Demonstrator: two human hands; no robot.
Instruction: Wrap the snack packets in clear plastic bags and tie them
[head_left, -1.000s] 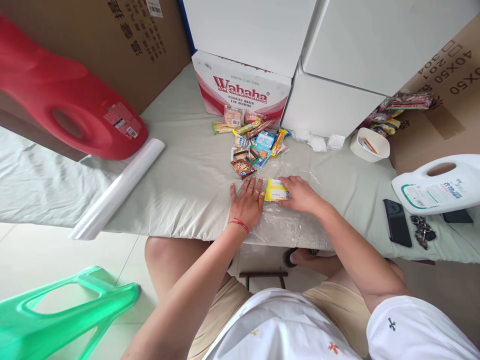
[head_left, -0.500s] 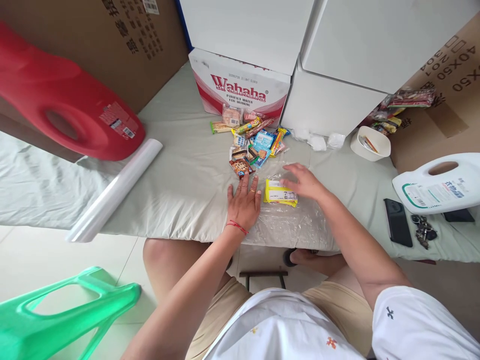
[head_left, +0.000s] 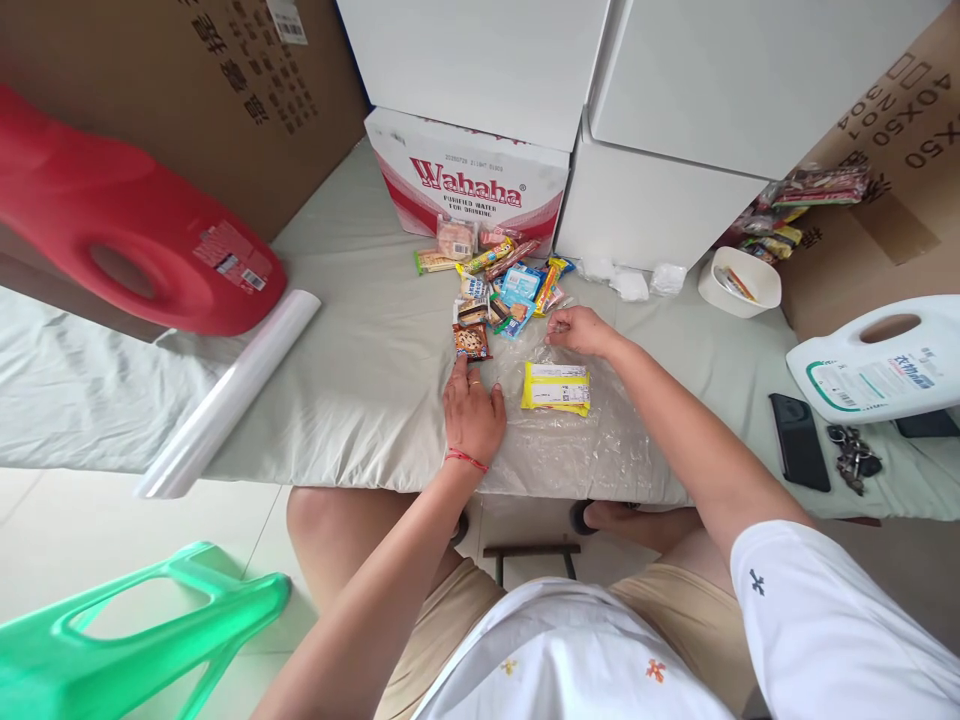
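A yellow snack packet [head_left: 556, 388] lies on a sheet of clear plastic wrap [head_left: 592, 440] spread over the grey-green cloth. My right hand [head_left: 579, 329] is beyond the packet, its fingers pinched on the far edge of the wrap. My left hand [head_left: 471, 405] rests on the left edge of the wrap beside the packet, fingers partly curled and pressing down. A red string bracelet circles that wrist. Just ahead lies a pile of several small snack packets [head_left: 501, 285], with a cookie packet [head_left: 471, 340] nearest my left hand.
A roll of clear wrap [head_left: 229, 392] and a red jug [head_left: 127, 235] lie at left. A Wahaha carton [head_left: 469, 180] and white boxes stand behind. A white bowl [head_left: 739, 282], white jug [head_left: 877, 358], phone [head_left: 799, 428] and keys [head_left: 853, 458] are at right. Green stool [head_left: 135, 630] below left.
My right hand left the yellow packet and moved up to the far edge of the wrap, pinching it. My left hand's fingers curled in from flat.
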